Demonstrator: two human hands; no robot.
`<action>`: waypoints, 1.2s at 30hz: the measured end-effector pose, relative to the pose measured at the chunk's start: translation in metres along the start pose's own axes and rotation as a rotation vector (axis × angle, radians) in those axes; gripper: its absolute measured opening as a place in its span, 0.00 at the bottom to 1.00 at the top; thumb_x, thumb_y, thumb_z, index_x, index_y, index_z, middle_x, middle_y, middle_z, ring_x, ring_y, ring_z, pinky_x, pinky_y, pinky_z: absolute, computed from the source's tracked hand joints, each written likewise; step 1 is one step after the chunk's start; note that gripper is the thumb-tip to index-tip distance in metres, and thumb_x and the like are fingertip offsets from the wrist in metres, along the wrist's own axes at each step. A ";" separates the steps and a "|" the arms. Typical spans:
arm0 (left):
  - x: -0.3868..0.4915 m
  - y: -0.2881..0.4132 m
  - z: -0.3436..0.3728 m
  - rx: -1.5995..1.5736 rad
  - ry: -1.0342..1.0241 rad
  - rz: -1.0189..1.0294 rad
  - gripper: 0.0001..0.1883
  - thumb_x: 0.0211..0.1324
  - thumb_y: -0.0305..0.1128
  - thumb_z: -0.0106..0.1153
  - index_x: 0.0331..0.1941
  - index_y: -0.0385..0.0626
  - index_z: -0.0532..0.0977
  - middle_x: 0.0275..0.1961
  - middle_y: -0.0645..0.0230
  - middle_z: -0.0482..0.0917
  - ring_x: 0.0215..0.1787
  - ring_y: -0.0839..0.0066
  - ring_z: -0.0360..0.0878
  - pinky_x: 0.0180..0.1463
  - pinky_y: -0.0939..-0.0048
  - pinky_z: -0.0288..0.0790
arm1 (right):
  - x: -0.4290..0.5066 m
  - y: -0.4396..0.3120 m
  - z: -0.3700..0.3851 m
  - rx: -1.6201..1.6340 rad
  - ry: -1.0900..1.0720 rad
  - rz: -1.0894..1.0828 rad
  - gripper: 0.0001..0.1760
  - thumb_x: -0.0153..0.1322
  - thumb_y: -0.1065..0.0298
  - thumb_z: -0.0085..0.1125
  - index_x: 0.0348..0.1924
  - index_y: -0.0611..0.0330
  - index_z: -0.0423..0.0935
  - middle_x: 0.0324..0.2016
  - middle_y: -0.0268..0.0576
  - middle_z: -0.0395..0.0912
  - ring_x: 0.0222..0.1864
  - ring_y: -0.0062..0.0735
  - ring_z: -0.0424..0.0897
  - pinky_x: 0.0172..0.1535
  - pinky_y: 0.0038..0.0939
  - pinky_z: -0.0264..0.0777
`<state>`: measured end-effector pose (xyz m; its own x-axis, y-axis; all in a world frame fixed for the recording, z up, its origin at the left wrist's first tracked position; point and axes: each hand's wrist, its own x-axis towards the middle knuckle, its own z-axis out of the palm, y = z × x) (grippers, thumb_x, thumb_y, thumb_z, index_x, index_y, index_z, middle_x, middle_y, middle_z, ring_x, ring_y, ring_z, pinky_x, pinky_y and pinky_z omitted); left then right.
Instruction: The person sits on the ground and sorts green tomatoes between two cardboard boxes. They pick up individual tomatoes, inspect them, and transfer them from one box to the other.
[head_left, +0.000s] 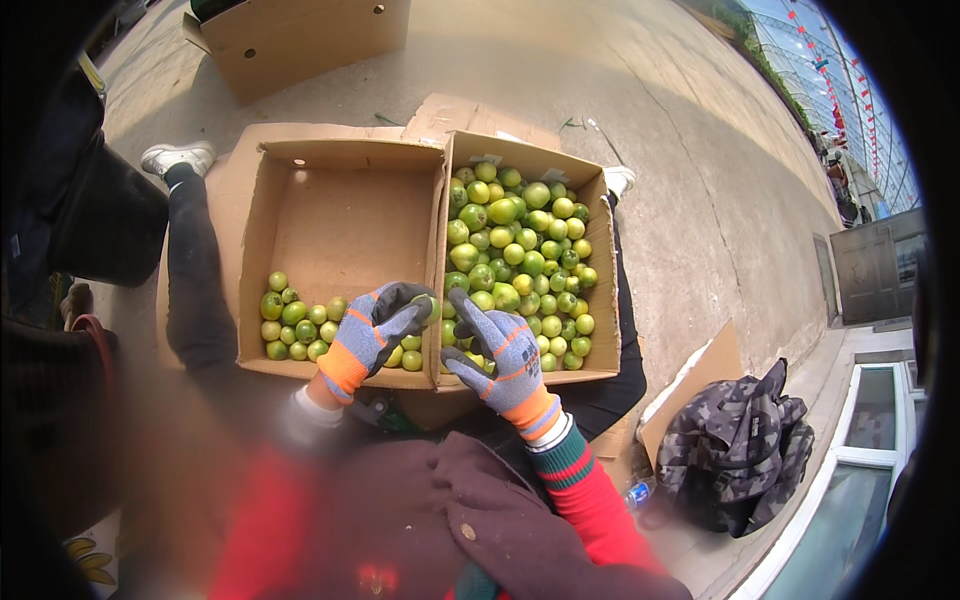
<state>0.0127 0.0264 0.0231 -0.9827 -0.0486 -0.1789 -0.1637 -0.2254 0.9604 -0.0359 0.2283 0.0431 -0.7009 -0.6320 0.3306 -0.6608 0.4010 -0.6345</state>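
Observation:
Both hands wear grey-blue work gloves with dark fingers and orange cuffs. My left hand (369, 326) grips a small green tomato (432, 309) beside the wall between two cardboard boxes. Across that wall, my right hand (504, 346) hovers over the right box with thumb and fingers apart; I see nothing between them. The left cardboard box (349, 217) has a bare floor at the back and several green tomatoes (305, 331) along its near side. Green and yellowish tomatoes (532, 262) cover the floor of the right cardboard box (609, 300).
My legs stretch along both sides of the boxes. A larger cardboard box (307, 45) stands farther back, and a black bucket (112, 217) is at the left. To the right lie a camouflage backpack (739, 446), a cardboard piece (694, 379) and a plastic bottle (639, 494), near a white-framed window (870, 420).

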 end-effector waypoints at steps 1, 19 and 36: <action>-0.004 0.005 0.015 -0.050 -0.053 -0.004 0.16 0.69 0.36 0.55 0.51 0.36 0.77 0.41 0.70 0.83 0.43 0.85 0.76 0.49 0.81 0.71 | 0.001 -0.006 0.004 -0.048 -0.013 -0.055 0.35 0.64 0.59 0.69 0.63 0.58 0.72 0.35 0.42 0.79 0.41 0.44 0.77 0.49 0.40 0.67; 0.020 -0.037 -0.055 1.392 0.025 -0.219 0.22 0.62 0.47 0.56 0.57 0.54 0.76 0.52 0.61 0.81 0.55 0.58 0.77 0.60 0.56 0.66 | -0.019 0.113 -0.011 -0.806 -0.231 0.625 0.30 0.74 0.53 0.52 0.67 0.55 0.66 0.39 0.47 0.82 0.43 0.46 0.82 0.47 0.45 0.71; 0.034 -0.068 -0.033 1.113 0.043 -0.069 0.25 0.56 0.48 0.63 0.52 0.44 0.76 0.49 0.57 0.83 0.48 0.57 0.81 0.51 0.57 0.73 | -0.012 0.043 -0.007 -0.094 0.148 0.181 0.33 0.66 0.65 0.65 0.65 0.58 0.70 0.29 0.40 0.79 0.34 0.41 0.77 0.43 0.38 0.68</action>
<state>-0.0065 0.0081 -0.0553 -0.9682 -0.1077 -0.2259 -0.2254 0.7676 0.6000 -0.0577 0.2579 0.0171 -0.8370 -0.4433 0.3207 -0.5383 0.5627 -0.6274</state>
